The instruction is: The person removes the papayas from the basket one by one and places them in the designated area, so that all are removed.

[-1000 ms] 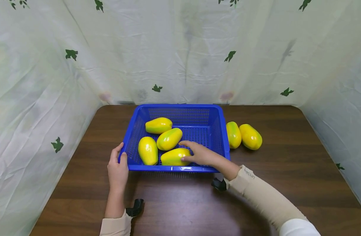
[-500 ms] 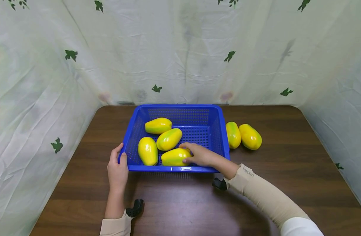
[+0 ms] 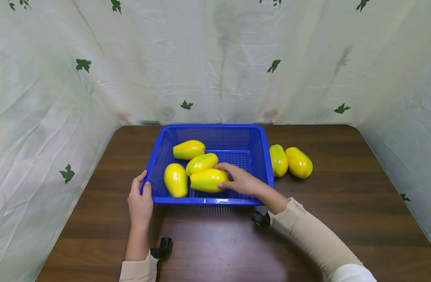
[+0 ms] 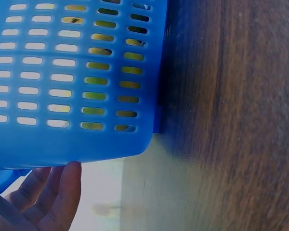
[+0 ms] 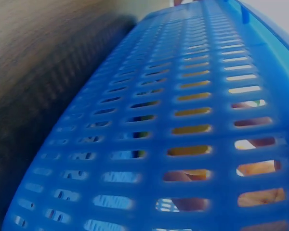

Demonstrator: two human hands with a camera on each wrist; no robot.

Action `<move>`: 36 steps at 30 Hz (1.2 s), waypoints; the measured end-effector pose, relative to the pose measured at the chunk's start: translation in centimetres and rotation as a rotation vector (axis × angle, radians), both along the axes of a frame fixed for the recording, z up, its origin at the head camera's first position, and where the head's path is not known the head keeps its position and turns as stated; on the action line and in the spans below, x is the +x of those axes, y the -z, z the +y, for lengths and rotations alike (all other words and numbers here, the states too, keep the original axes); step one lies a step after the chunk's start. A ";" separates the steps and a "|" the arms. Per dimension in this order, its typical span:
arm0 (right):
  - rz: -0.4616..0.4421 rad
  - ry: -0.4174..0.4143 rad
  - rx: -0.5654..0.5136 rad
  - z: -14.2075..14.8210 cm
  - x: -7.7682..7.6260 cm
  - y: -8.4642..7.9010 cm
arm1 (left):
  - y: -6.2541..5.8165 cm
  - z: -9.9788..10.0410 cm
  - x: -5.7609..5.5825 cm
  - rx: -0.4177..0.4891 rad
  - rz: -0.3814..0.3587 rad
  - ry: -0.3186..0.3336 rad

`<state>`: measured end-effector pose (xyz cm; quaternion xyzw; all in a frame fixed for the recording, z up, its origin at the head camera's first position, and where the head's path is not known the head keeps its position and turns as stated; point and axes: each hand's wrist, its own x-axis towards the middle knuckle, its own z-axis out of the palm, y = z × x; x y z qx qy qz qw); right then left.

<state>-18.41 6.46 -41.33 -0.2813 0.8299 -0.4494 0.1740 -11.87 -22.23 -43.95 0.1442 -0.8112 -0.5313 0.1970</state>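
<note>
A blue perforated plastic basket [image 3: 215,201] sits on the table, holding several glossy yellow-green papayas. My left hand [image 3: 140,201] grips the rim at its left front corner; in the left wrist view those fingers [image 4: 62,197] curl against the outer side. Inside the basket my right hand [image 3: 241,181] holds the right end of the front papaya [image 3: 206,181] between thumb and fingers. That papaya appears raised, overlapping another papaya [image 3: 202,163] behind it. One papaya [image 3: 175,180] lies at the left, one [image 3: 188,150] farther back. Through the slots the right wrist view shows parts of the right hand.
Two more papayas lie on the brown wooden table [image 3: 342,188], just right of the basket: one [image 3: 278,160] close to its wall, the other [image 3: 299,162] beside it. A pale cloth curtain [image 3: 215,58] with green leaf patterns encloses the back and sides.
My right hand has closed on the front papaya and moved it slightly up and back, away from the basket's front wall. The left hand stays on the rim.
</note>
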 end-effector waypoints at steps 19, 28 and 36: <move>0.033 0.279 -0.346 4.0 1.5 -4.2 | 0.2 -0.1 -0.2 0.004 -0.002 -0.010; 0.123 0.439 -0.443 8.2 2.1 -4.1 | 0.3 -0.1 -0.3 0.003 -0.012 -0.008; 0.232 0.564 -0.415 11.3 2.5 -2.5 | 0.2 -0.1 -0.2 0.011 -0.009 -0.009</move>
